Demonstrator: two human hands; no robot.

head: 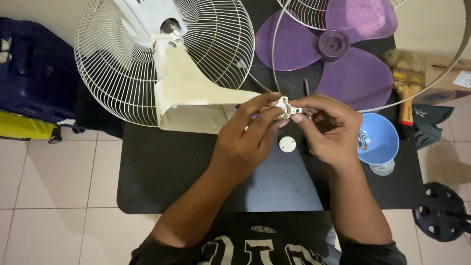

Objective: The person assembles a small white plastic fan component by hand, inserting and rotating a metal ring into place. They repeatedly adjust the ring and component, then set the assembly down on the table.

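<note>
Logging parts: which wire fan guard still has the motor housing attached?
The left guard, with the cream housing on it; the other guard, top right, lies over the purple blade.

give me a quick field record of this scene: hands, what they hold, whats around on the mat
left hand: pinches the small white part from the left
right hand: grips the same part from the right
surface: black mat on a tiled floor
beside hands: round white cap lying on the mat
behind: white fan grille with cream housing
right side: purple fan blade, blue bowl, paintbrush
</note>
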